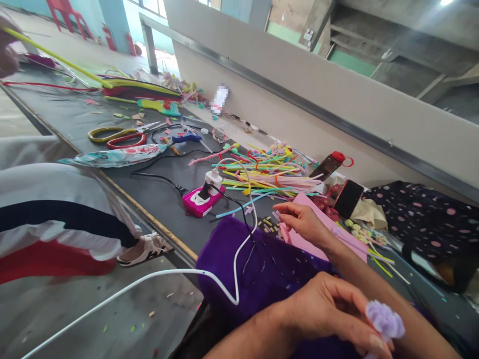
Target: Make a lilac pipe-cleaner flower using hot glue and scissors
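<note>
My left hand (329, 314), low in the frame, has its fingers pinched on a fluffy lilac chenille stem flower (385, 319). Farther up, my right hand (301, 222) reaches left over a pink sheet (314, 209), its fingers slightly apart and nothing visible in them. Just beyond its fingertips lie short cut pieces of chenille stem (267, 224), lilac and yellowish. A purple cloth (220, 254) covers my lap and the table edge beneath my arms. Bundles of coloured chenille stems (265, 179) lie past the right hand.
A pink power strip (202, 199) with plugged-in chargers trails a white cable (179, 271) across the cloth. Scissors (123, 137), a blue glue gun (187, 138), a bottle (329, 164) and a phone (348, 198) lie around. At the left, a co-worker's hand (7, 47) holds a yellow stem.
</note>
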`<control>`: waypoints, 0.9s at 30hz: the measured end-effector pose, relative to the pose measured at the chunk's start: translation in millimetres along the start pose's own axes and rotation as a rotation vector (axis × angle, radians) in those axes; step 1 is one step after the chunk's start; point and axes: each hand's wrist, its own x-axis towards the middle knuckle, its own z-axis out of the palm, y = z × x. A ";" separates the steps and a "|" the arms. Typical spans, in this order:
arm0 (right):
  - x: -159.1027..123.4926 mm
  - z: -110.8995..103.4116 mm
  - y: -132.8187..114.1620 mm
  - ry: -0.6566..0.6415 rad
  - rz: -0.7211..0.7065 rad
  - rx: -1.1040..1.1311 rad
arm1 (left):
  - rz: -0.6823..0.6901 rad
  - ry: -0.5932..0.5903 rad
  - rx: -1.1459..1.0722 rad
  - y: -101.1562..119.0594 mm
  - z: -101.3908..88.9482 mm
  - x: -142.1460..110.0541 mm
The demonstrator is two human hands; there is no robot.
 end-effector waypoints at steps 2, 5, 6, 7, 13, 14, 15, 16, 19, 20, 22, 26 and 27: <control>-7.0 -2.9 1.0 0.012 0.013 -0.003 | -0.011 0.013 0.026 2.9 1.4 1.0; -21.6 -10.7 2.5 0.035 0.036 -0.001 | -0.013 0.052 0.082 6.3 3.1 2.6; -27.0 -13.4 3.2 0.029 0.049 0.003 | -0.011 0.066 0.096 6.9 3.5 3.2; -32.0 -15.8 4.1 0.008 0.063 0.003 | -0.010 0.076 0.109 7.2 3.8 3.8; -42.0 -21.4 10.3 0.020 -0.045 -0.289 | -0.009 0.065 0.140 6.4 5.7 6.7; -41.0 -22.1 10.5 0.033 -0.049 -0.286 | -0.008 0.070 0.146 6.4 6.0 7.0; -40.1 -23.1 10.3 0.031 -0.040 -0.253 | -0.006 0.077 0.153 6.4 6.3 7.2; -39.7 -24.7 9.6 0.026 -0.027 -0.208 | -0.006 0.083 0.160 6.3 6.3 7.5; -45.6 -33.4 6.0 0.032 -0.015 -0.108 | -0.024 0.100 0.175 6.0 5.1 8.7; -50.7 -37.6 4.4 0.047 -0.010 -0.094 | -0.029 0.114 0.178 5.9 4.4 9.3; -66.1 -47.2 1.1 0.103 0.009 -0.091 | -0.013 0.176 0.174 6.0 3.1 11.3; -110.5 -62.3 -4.8 0.267 0.015 -0.161 | 0.079 0.428 0.132 8.2 1.0 17.9; -121.9 -63.5 -5.5 0.288 -0.001 -0.173 | 0.095 0.494 0.127 8.8 0.2 19.9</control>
